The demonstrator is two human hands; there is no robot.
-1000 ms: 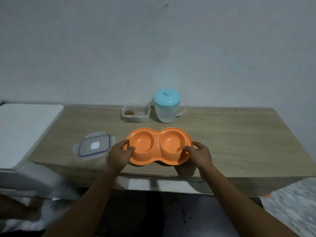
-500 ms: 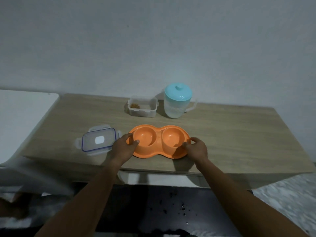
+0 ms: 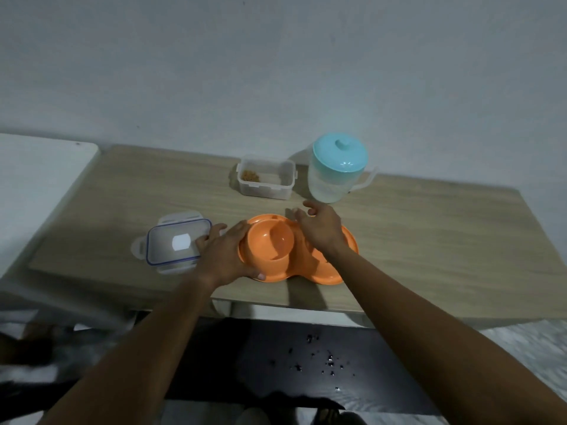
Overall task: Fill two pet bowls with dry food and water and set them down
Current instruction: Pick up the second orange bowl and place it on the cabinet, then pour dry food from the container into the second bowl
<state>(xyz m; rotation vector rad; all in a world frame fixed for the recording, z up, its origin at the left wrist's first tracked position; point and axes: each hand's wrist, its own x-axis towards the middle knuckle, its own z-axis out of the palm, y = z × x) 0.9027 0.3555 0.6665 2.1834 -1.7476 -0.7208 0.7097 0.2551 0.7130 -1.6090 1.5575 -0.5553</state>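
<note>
Double bowl (image 3: pixel 273 247), long axis left-right, left hand (image 3: pixel 223 255) holding

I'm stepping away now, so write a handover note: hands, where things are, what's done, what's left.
Left hand grips the left orange bowl, raised and tilted over the orange tray.
Right hand open above the tray's right side, holding nothing.
Food container open at the back, a little kibble inside; its lid lies left of the tray. Pitcher beside it, capped.
Done: nothing filled; the held bowl is empty.
Left: add kibble, pour water, set bowls down.
</note>
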